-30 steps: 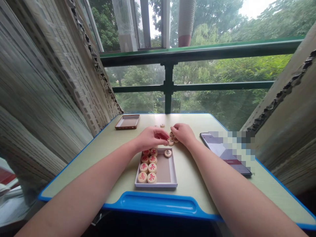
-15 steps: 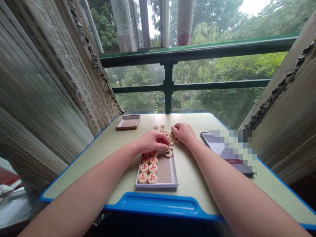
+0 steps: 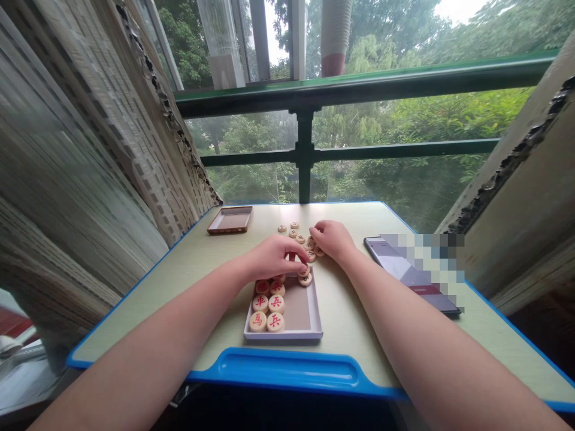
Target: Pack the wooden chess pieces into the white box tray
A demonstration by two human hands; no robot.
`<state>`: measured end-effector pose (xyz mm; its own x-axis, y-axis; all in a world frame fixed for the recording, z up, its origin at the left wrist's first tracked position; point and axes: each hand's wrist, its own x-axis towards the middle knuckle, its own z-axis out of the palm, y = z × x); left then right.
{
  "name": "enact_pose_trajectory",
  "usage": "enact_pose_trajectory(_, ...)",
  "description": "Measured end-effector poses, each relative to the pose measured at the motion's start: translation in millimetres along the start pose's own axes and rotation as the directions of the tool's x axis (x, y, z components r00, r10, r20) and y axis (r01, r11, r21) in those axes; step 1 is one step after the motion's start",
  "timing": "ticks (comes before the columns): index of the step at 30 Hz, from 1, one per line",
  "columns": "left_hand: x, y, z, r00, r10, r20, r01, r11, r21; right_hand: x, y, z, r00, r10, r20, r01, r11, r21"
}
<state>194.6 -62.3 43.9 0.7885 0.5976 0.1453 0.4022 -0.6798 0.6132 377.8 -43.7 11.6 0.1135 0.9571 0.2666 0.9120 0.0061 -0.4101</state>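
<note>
A shallow white box (image 3: 311,326) lies on the small table and holds several round wooden chess pieces (image 3: 268,304) with red characters along its left side. My left hand (image 3: 272,258) hovers over the box's far end, its fingers pinched on a chess piece (image 3: 304,270) just above another piece (image 3: 306,279) that lies in the box. My right hand (image 3: 331,239) rests with curled fingers on a loose cluster of pieces (image 3: 296,234) beyond the box. What its fingertips grip is hidden.
A brown box lid (image 3: 230,220) sits at the table's far left. A phone (image 3: 406,275) lies at the right. The table (image 3: 202,263) has a blue rim with a tray groove (image 3: 287,370) at the near edge. Bamboo blinds (image 3: 90,155) flank both sides, a green window railing (image 3: 305,149) stands behind.
My left hand drew back from the loose pieces to the box's far end with a piece pinched in its fingers. My right hand stayed on the cluster. The view tilted slightly.
</note>
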Motion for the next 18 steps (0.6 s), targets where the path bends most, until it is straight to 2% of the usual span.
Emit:
enact_pose_trajectory(5, -3, 3, -1.8, 0.992, 0.102, 0.069, -0.107, 0.992, 0.066, 0, 0, 1, 1.0, -0.005, -0.006, 0.005, 1.0, -0.003)
enact_pose_trajectory(10, -5, 5, -4.0, 0.981, 0.121, 0.153, -0.143, 0.979, 0.142, 0, 0, 0, 1.0, 0.001, 0.001, -0.001, 1.0, -0.007)
enact_pose_trajectory(18, -6, 8, -10.8, 0.993, 0.082, 0.085, -0.089, 0.993, 0.083, 0, -2, -1, 1.0, 0.018, 0.025, -0.017, 1.0, -0.009)
